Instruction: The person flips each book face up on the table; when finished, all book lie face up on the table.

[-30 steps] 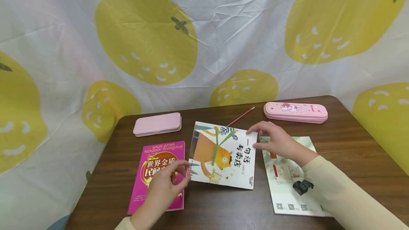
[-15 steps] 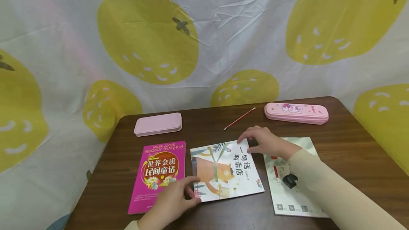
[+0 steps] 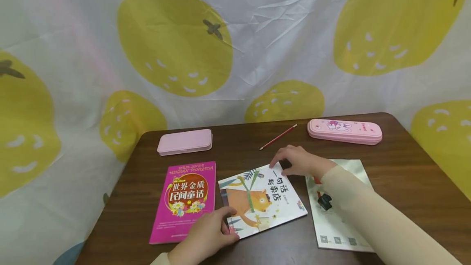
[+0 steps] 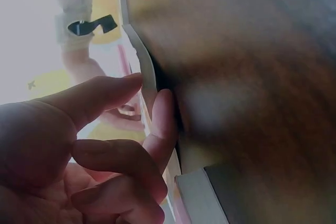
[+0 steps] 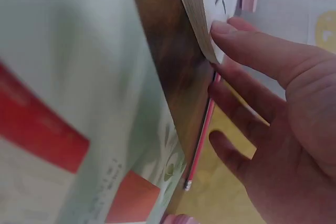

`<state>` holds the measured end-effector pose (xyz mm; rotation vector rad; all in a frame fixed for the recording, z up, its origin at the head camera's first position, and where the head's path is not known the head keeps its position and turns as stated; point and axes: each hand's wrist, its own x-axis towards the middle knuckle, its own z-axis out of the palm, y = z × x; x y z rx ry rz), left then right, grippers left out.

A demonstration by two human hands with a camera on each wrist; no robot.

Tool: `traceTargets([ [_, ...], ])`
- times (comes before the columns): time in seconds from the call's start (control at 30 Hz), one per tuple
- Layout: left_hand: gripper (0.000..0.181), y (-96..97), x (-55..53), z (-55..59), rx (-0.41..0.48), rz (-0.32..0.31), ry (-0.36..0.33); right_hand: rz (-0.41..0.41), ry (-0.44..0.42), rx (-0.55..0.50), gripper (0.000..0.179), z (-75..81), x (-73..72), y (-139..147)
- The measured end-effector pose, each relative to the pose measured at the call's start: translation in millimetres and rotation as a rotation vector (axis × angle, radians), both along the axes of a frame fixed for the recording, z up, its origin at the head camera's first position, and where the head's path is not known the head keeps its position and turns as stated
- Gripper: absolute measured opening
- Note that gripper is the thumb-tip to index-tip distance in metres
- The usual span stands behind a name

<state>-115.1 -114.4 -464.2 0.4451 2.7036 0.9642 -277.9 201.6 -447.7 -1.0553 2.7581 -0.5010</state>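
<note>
A white picture book (image 3: pixel 254 205) with an orange cat on its cover lies at a slant at the middle of the table. My left hand (image 3: pixel 207 234) pinches its lower left corner. In the left wrist view, the thumb (image 4: pixel 113 95) is on one side of the book's edge and the index finger (image 4: pixel 163 116) on the other. At the upper right corner, my right hand (image 3: pixel 298 162) holds the book; its thumb (image 5: pixel 236 38) presses the cover in the right wrist view, with fingertips at the edge beneath.
To the left lies a magenta book (image 3: pixel 167 230). A pale green book (image 3: pixel 331 226) lies under the right sleeve (image 3: pixel 371 216), which has a small black device (image 3: pixel 324 201) at the cuff. Behind are a plain pink case (image 3: pixel 185 141), a red pencil (image 3: pixel 278 137) and a pink rabbit-print case (image 3: pixel 344 131).
The picture book has come down from a tilted, raised position to lie on the table, turning counterclockwise. My left hand has moved down and right with it; my right hand has moved slightly left.
</note>
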Motion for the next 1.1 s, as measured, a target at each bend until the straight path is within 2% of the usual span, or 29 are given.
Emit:
traceTargets([
  [0.13,0.053,2.2,-0.3,-0.6,-0.036,-0.02,0.029,-0.046,0.08,0.037,0.035,-4.0,15.6,4],
  [0.23,0.051,1.7,-2.2,1.3,-0.065,-0.051,0.018,-0.114,0.103,0.036,0.036,-5.4,34.1,7],
  [0.33,0.044,-2.0,-8.9,7.2,-0.079,-0.077,0.015,-0.167,0.117,0.025,0.036,-6.3,52.5,9],
  [0.4,0.035,-6.1,-18.0,12.9,-0.093,-0.077,0.038,-0.184,0.133,0.017,0.036,-7.2,62.9,11],
  [0.47,0.027,-10.9,-30.8,17.6,-0.141,-0.061,0.098,-0.195,0.152,0.018,0.035,-8.3,71.8,13],
  [0.57,0.021,-18.3,-54.6,22.5,-0.23,0.003,0.178,-0.198,0.177,0.029,0.034,-9.8,82.0,15],
  [0.63,0.022,-24.2,-70.7,23.4,-0.269,0.044,0.194,-0.193,0.19,0.034,0.031,-10.8,87.3,17],
  [0.7,0.022,-29.1,-84.3,23.3,-0.284,0.057,0.202,-0.183,0.197,0.029,0.03,-11.4,91.8,19],
  [0.77,0.02,-33.2,-95.5,21.3,-0.276,0.036,0.212,-0.173,0.203,0.018,0.029,-11.5,96.3,20],
  [0.9,0.018,-36.7,-110.7,15.9,-0.249,-0.059,0.247,-0.166,0.194,0.009,0.029,-10.7,105.7,20],
  [0.97,0.018,-37.3,-115.5,14.1,-0.244,-0.09,0.252,-0.172,0.186,0.008,0.03,-10.0,109.8,20],
  [1.1,0.018,-37.5,-121.6,11.0,-0.251,-0.108,0.237,-0.187,0.159,0.006,0.035,-7.2,116.1,19],
])
